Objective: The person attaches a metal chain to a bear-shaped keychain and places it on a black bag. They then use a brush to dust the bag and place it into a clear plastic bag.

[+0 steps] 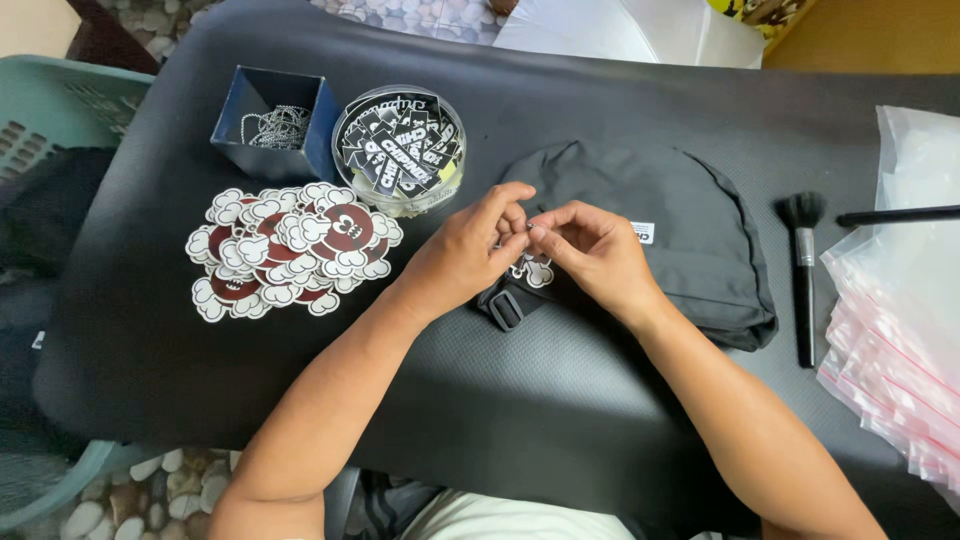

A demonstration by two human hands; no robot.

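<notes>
My left hand (468,252) and my right hand (592,250) meet over the near left edge of a folded black bag (690,250) on the black mat (520,400). Their fingertips pinch something small and thin between them, too small to name. Just under the fingers hangs a white-and-dark flower-shaped tag (535,270), and a black strap buckle (505,308) lies below it. A small white label is sewn on the bag beside my right hand.
A pile of flower-shaped cutouts (290,250) lies at left. Behind it stand a blue box of ball chains (272,122) and a clear round tub of black labels (400,148). A black brush (803,270) and stacked zip bags (900,330) lie at right.
</notes>
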